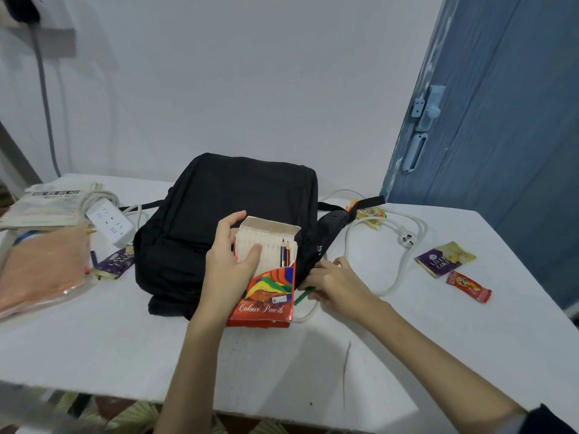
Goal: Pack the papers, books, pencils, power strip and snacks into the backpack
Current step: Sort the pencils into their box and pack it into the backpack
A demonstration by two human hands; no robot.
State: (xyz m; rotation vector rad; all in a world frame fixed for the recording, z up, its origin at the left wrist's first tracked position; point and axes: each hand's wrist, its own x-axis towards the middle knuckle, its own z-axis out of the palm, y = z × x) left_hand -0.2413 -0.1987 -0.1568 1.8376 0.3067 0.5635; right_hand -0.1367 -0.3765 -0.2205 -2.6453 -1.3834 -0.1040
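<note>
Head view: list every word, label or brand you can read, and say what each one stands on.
"Colour Pencils": pencil box, held by the left hand.
"LAYER CAKE", partly legible: purple snack packet on the right.
Similar lettering, only partly readable: purple snack packet beside the backpack.
Red snack packet: print too small.
Papers at left: heading blurred.
</note>
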